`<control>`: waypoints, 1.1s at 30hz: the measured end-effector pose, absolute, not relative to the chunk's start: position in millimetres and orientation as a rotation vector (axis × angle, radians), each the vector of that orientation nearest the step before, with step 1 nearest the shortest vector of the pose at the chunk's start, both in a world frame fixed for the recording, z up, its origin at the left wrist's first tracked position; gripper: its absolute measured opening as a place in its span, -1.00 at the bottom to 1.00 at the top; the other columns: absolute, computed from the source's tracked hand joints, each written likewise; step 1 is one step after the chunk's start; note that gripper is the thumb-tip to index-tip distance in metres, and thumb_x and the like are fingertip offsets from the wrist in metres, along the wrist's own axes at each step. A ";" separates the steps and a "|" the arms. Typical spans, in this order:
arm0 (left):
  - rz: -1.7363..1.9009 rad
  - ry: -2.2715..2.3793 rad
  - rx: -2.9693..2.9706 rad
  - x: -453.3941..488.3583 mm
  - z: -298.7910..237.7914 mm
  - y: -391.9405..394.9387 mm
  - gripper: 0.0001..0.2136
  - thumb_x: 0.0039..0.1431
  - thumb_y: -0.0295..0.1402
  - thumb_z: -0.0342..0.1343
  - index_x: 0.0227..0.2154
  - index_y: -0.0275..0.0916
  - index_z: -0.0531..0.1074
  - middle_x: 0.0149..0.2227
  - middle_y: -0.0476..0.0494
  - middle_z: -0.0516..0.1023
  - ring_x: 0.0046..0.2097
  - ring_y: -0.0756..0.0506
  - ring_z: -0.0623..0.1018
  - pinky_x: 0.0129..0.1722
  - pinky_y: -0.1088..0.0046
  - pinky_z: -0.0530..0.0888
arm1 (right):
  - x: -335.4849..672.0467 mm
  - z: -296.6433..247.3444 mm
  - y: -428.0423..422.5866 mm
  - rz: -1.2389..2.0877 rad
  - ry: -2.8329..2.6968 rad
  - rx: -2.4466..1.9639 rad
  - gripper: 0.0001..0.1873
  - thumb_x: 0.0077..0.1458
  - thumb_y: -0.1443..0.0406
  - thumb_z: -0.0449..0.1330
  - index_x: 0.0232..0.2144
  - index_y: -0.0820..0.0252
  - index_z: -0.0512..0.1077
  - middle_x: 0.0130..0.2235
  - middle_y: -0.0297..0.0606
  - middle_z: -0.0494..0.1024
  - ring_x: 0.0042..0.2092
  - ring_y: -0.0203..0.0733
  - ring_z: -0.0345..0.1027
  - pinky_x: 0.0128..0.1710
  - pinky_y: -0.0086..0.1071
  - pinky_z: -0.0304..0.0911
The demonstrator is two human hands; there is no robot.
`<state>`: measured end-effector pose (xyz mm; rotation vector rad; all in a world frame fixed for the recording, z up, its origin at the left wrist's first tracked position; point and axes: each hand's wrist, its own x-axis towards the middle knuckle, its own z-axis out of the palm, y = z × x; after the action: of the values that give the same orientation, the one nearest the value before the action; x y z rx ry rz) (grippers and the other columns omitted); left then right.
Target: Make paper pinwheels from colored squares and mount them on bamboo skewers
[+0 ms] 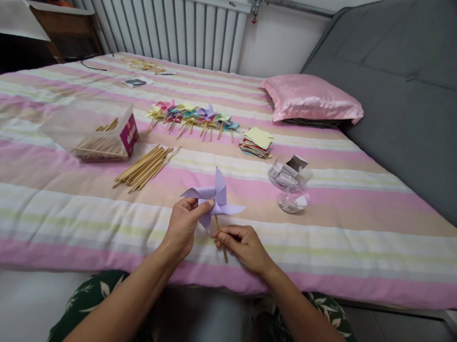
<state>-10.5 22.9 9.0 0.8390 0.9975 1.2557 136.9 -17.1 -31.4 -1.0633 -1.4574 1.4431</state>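
Note:
A purple paper pinwheel (220, 191) on a thin wooden stick (224, 253) is held up over the near edge of the bed. My left hand (184, 224) is closed on the pinwheel, its thumb pressed at the centre of the blades. Lower down, my right hand (243, 246) pinches the stick between thumb and fingers. Beyond my left hand lies a loose bundle of wooden sticks (146, 167). Several finished-looking pinwheels (193, 115) in mixed colours lie in a row farther back. The back of the pinwheel's centre is hidden by my fingers.
A clear plastic box (85, 128) holding sticks stands at the left. Right of the pinwheels sits a stack of coloured paper squares (256, 141). Clear plastic containers (291, 182) lie nearer. A pink pillow (312, 98) rests by the grey headboard (409, 90) on the striped bed (364, 255).

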 end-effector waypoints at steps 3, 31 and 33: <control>1.252 0.992 0.886 -9.6 9.5 22.2 -0.84 -0.14 -0.33 0.30 -0.47 -0.29 0.52 -0.47 -0.03 0.55 -0.43 0.02 0.46 -0.38 0.54 0.35 | 136.4 -31.9 -16.9 1.447 -1.441 -1.073 -0.66 0.07 0.09 0.15 -0.34 0.25 0.53 -0.49 -0.29 0.48 -0.51 -0.35 0.24 -0.51 -0.48 0.14; 0.534 0.874 1.465 -6.3 -14.6 13.7 -0.81 0.03 -0.31 0.08 -0.45 -0.29 0.56 -0.50 -0.09 0.50 -0.52 0.00 0.36 -0.49 0.51 0.29 | 143.4 -29.2 -8.7 1.303 -0.963 -1.089 -0.71 0.01 0.14 0.23 -0.28 0.22 0.52 -0.42 -0.28 0.51 -0.56 -0.44 0.17 -0.62 -0.52 0.03; 0.523 0.874 1.454 -5.9 -14.5 14.5 -0.82 0.01 -0.31 0.09 -0.47 -0.31 0.54 -0.51 -0.07 0.49 -0.53 0.01 0.36 -0.50 0.52 0.29 | 143.2 -29.6 -9.0 1.308 -0.974 -1.079 -0.70 0.00 0.13 0.23 -0.28 0.22 0.52 -0.42 -0.27 0.51 -0.56 -0.44 0.18 -0.62 -0.52 0.05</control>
<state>-5.9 14.5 -14.5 1.4539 0.8739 0.5226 143.2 -9.0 -29.6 -1.0793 -0.9744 1.3077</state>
